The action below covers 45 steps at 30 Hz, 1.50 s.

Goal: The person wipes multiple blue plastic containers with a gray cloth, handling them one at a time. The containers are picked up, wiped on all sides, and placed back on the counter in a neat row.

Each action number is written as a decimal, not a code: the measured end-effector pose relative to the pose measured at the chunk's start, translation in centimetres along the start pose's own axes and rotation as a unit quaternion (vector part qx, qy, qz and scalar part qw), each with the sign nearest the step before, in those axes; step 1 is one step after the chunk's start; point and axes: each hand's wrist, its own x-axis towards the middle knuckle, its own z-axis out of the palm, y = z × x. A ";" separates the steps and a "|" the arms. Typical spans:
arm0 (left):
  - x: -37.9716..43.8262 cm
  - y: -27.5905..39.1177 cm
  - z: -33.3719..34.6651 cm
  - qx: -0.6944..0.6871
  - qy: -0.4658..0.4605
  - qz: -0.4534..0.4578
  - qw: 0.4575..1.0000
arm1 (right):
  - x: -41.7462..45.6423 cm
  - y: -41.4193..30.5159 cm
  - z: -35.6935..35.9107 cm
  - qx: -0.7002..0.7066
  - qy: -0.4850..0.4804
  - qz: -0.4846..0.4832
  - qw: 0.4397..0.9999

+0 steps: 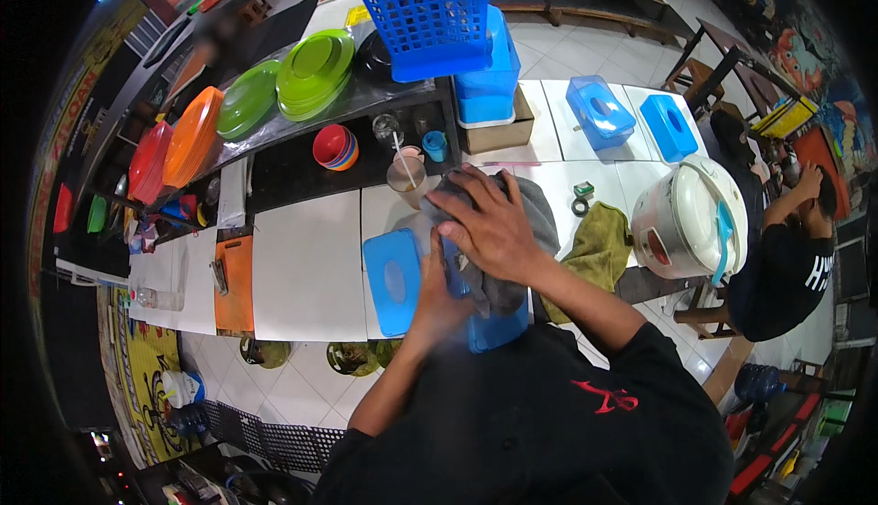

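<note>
My right hand (490, 224) presses a grey cloth (538, 210) against a blue plastic box (497, 326) close to my body. My left hand (439, 292) is at the box's left side, its fingers partly hidden behind the cloth and the right hand. A flat blue lid with an oval opening (377, 278) lies on the white tiled counter just left of my left hand. Beyond my hands stands a clear cup with a straw (406, 182). An olive-green cloth (597, 244) lies right of the box, beside a small green box (584, 189) and a dark ring-shaped item (580, 207).
A white rice cooker (675, 224) stands at the right, near a seated person. Two blue tissue boxes (600, 114) (669, 127) stand at the back. A shelf holds green plates (312, 79) and stacked bowls (335, 147); a blue basket (425, 18) rises behind. An orange cutting board (234, 285) lies left.
</note>
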 end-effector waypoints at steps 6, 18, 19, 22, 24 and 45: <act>0.6 -0.2 0.5 -0.053 0.032 0.024 0.998 | -2.1 5.6 0.3 0.231 -0.122 0.249 0.933; 1.1 -0.8 -0.6 -0.264 0.166 0.082 0.946 | -13.0 2.9 0.5 0.405 -0.168 0.464 0.770; 1.6 -0.9 -1.1 -0.237 0.161 0.106 0.952 | -13.5 3.9 0.4 0.431 -0.143 0.471 0.756; 2.5 -1.0 -3.0 -0.182 0.121 0.153 0.964 | -11.3 5.6 -2.7 0.544 -0.020 0.467 0.697; 2.5 -0.1 -4.1 -0.179 0.059 0.146 0.971 | -8.1 6.2 -6.3 0.468 0.034 0.374 0.800; -0.2 0.4 -4.3 -0.181 0.022 0.071 0.981 | -1.6 3.1 -8.5 0.442 -0.078 0.250 0.858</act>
